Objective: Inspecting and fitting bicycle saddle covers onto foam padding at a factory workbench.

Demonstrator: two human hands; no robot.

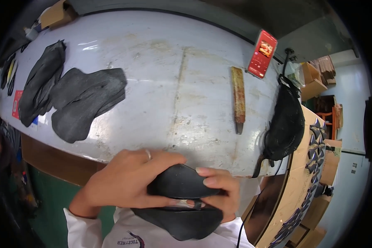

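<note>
Close to my body, below the table's near edge, a smooth black item with two curved leather-like flaps (pixel 186 180) is between my hands. My left hand (pixel 130 180), with a ring on one finger, wraps the upper flap's left side, thumb underneath. Gripping its right side, my right hand (pixel 222 189) has fingertips on top and a thumb in the gap between the flaps. A small pale strip shows in that gap; the lower flap (pixel 186 223) rests against my white top. What kind of item it is, I cannot tell.
On the white table (pixel 153 82) lie dark grey cloth-like pieces (pixel 89 97), a rusty flat-handled blade tool (pixel 238 97), a leaning phone (pixel 263 53) and a black strapped pouch (pixel 286 122). Right of it, a cardboard-covered surface (pixel 291 190) carries several dark curved pieces. Boxes stand beyond.
</note>
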